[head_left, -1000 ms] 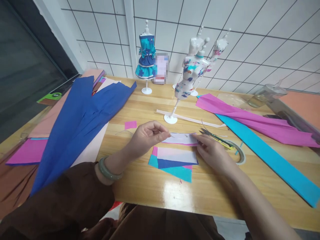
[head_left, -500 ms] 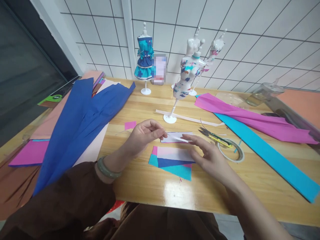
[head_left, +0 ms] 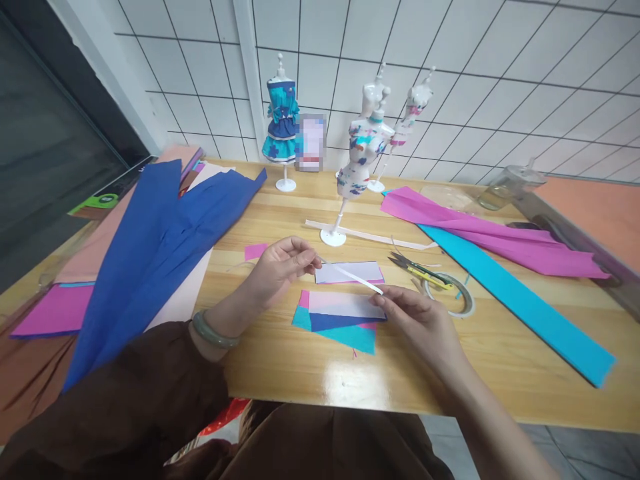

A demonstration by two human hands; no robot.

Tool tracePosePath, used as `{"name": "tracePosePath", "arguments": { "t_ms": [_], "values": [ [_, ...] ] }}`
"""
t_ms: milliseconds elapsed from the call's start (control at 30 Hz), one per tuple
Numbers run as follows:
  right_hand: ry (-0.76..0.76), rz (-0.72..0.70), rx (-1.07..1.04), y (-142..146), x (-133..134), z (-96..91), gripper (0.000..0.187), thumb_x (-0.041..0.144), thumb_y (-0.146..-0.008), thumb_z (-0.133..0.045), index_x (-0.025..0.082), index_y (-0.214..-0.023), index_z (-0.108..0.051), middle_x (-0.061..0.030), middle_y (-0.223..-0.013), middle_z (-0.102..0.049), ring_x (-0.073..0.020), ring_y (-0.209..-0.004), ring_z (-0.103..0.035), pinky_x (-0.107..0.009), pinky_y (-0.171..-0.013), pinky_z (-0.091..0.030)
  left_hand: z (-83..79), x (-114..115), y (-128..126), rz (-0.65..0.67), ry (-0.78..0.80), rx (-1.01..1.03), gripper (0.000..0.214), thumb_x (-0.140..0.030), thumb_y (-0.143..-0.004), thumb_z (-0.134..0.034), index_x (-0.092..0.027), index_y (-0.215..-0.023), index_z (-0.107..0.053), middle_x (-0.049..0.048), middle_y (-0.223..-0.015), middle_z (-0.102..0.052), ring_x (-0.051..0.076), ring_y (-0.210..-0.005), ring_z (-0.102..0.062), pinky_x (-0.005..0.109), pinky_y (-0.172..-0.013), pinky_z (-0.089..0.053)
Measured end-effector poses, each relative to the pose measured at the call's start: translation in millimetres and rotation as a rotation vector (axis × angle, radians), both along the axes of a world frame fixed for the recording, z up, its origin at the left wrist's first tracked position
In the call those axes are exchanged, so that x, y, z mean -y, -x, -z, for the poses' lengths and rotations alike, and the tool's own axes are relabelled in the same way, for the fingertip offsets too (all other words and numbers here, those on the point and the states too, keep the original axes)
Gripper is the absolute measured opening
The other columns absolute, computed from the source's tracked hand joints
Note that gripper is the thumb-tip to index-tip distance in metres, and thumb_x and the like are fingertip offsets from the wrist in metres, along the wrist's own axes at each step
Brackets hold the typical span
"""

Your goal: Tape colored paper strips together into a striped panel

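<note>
Left hand (head_left: pixel 286 268) and right hand (head_left: pixel 424 321) — both pinched nearly closed on a thin white strip (head_left: pixel 359 278) (one end each).

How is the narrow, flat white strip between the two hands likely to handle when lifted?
The white strip looks thin, so it is probably light. It runs straight between left hand and right hand, perhaps only because both pinch it; with one end freed, it would likely droop.
</note>
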State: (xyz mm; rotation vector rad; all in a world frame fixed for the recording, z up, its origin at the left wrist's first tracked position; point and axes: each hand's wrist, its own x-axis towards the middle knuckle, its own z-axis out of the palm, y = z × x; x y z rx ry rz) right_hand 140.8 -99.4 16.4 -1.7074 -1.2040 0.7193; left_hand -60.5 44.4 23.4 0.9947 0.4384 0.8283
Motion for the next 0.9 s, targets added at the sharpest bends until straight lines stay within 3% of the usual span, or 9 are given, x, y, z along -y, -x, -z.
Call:
{"name": "tracePosePath", "arguments": {
  "t_ms": [267,533,733,900],
  "values": [
    [0.031,0.003,0.042,1.2,22.5,-1.5,0.028,0.041,-0.082,-0.057,0.02,-0.093,-0.072,-0.007,-0.094,-0.073,-0.0261,-0.091,-0.066,-0.041,-0.083,-0.052,2.4,3.2,-0.4,0.028,-0.064,-0.116,0.016,-0.026,-0.071,-0.071,-0.015,-0.075,-0.06,0.0006,-0.07,-0.065,0.01,-0.068,-0.059,0.025,-0.068,-0.044],
    [-0.045,0.074,0.144,1.1,38.2,3.4,0.026,0.039,-0.082,-0.057,0.022,-0.093,-0.073,-0.0069,-0.097,-0.072,-0.0264,-0.096,-0.065,-0.043,-0.089,-0.051,4.6,4.8,-2.8,0.019,-0.06,-0.21,0.021,-0.029,-0.068,-0.072,-0.013,-0.075,-0.059,0.0016,-0.069,-0.064,0.01,-0.066,-0.058,0.025,-0.067,-0.046],
    [-0.02,0.16,0.117,2.4,42.6,9.2,0.025,0.04,-0.082,-0.058,0.021,-0.089,-0.072,-0.0066,-0.089,-0.073,-0.0241,-0.087,-0.067,-0.038,-0.078,-0.055,3.9,4.7,-1.3,0.054,-0.031,-0.204,0.02,-0.027,-0.069,-0.072,-0.014,-0.074,-0.059,0.0014,-0.07,-0.065,0.01,-0.067,-0.059,0.025,-0.068,-0.045],
    [-0.126,0.194,0.291,7.6,38.7,11.6,0.022,0.035,-0.081,-0.059,0.021,-0.097,-0.065,-0.006,-0.086,-0.069,-0.0197,-0.076,-0.064,-0.036,-0.071,-0.054,-0.5,7.7,0.1,0.096,-0.025,-0.128,0.019,-0.027,-0.069,-0.073,-0.014,-0.073,-0.06,0.0028,-0.071,-0.065,0.011,-0.068,-0.059,0.026,-0.067,-0.045]
  ]
}}
